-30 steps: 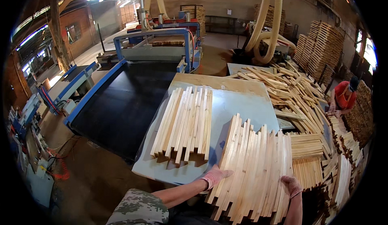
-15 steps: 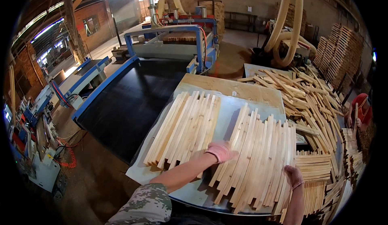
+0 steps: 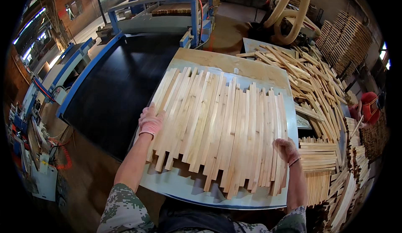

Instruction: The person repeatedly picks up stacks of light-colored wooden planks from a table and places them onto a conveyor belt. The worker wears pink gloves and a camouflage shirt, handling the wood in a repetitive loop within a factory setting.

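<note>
A row of pale wooden strips (image 3: 217, 128) lies side by side as one wide panel, their ends uneven. Beneath them is a light grey-blue tabletop (image 3: 176, 187) with a bare wooden board (image 3: 226, 61) along its far end. My left hand (image 3: 150, 121), in a pink work glove, grips the outer strip on the left side. On the opposite side my right hand (image 3: 288, 150), gloved too, has its fingers curled against the outermost strip. The row sits between both hands, and some of my fingertips are hidden against the wood.
A black conveyor belt (image 3: 121, 78) with a blue frame runs beside the table on the left. To the right lie a loose heap of wooden strips (image 3: 312, 82) and neat stacks (image 3: 318, 155). Pale hoses (image 3: 298, 19) hang beyond. A person in red (image 3: 369, 107) is at far right.
The two separate groups of strips now form one continuous row. My left hand has moved from the gap between them to the left outer edge; my right hand stays at the right edge.
</note>
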The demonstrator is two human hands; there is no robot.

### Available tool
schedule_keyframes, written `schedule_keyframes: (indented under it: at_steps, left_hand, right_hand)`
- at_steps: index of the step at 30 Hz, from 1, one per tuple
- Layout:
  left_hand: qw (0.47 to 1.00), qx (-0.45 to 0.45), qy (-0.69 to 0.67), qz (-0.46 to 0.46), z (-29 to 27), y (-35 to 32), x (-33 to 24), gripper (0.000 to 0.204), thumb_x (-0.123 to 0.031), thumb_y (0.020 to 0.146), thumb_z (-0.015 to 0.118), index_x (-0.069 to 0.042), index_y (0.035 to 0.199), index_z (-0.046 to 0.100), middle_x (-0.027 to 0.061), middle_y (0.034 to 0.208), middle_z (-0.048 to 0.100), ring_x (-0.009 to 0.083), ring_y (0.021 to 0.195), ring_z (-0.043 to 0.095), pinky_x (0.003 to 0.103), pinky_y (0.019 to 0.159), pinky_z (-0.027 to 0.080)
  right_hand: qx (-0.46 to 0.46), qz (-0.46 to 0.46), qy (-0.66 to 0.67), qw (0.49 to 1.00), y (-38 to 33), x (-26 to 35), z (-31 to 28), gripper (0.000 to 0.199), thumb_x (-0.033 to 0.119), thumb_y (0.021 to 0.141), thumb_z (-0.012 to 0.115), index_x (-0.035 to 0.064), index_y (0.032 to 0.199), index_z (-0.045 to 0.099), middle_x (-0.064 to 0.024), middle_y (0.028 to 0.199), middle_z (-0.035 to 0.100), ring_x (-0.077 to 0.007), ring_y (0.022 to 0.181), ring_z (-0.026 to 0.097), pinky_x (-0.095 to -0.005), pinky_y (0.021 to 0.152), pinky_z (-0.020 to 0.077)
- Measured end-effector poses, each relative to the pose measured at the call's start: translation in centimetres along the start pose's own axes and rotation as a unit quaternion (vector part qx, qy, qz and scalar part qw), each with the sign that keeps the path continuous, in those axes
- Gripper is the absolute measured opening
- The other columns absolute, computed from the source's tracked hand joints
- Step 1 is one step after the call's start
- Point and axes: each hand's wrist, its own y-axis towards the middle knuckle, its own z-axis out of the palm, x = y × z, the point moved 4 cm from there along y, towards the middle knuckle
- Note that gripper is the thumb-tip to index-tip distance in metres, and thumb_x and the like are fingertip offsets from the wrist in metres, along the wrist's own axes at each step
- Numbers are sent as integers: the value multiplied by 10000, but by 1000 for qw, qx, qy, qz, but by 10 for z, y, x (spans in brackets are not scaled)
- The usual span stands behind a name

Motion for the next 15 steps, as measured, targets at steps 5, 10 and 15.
schedule_keyframes:
  at_steps: [5, 10, 15]
  left_hand:
    - [998, -25, -60, -20, -30, 32, 65, 864, -614, 959, 670, -200, 1676, 423, 206, 1539, 556, 415, 1417, 545, 498, 1212, 424]
    - [996, -21, -85, -10, -50, 97, 164, 892, -641, 938, 671, -200, 1677, 436, 192, 1555, 547, 402, 1434, 531, 488, 1227, 407]
    - [999, -11, -41, -1, -82, 157, 256, 894, -661, 951, 642, -175, 1673, 440, 178, 1569, 527, 383, 1447, 512, 474, 1236, 382]
  right_hand:
    - [-32, 15, -39, 999, -7, -24, 87, 490, 8, 874, 728, -84, 1336, 594, -115, 1000, 722, -226, 864, 732, -392, 851, 651]
    - [-49, 17, -92, 994, -1, -54, 187, 480, 43, 880, 689, -75, 1336, 591, -151, 1055, 729, -280, 887, 739, -432, 858, 649]
    - [-30, 3, -70, 997, 0, -94, 307, 514, 69, 867, 704, -72, 1347, 583, -158, 1088, 724, -292, 905, 742, -438, 861, 649]
